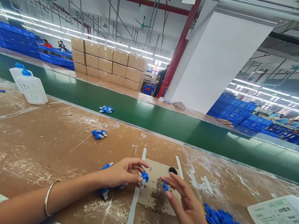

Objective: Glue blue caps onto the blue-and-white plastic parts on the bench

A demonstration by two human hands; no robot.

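My left hand [133, 172] pinches a small blue-and-white plastic part [144, 177] between thumb and fingers, above the left edge of a taped-down, stained card [151, 165]. To its right, my right hand [184, 197] grips a small blue piece [165, 186] between thumb and forefinger, over the card's dark wet patch. The two held pieces are apart. A round black cap [173, 170] lies at the card's upper right. Partly hidden under my left forearm are several blue-and-white parts [104, 193]. Beside my right hand is a pile of blue pieces [219, 216].
A green conveyor belt [130, 109] runs beyond the table, carrying a small cluster of blue-and-white parts [106, 109]. Another cluster [99, 134] lies on the table. Two white bottles with blue caps, the nearer bottle [32, 88] included, stand far left. A labelled white container [275, 210] lies right.
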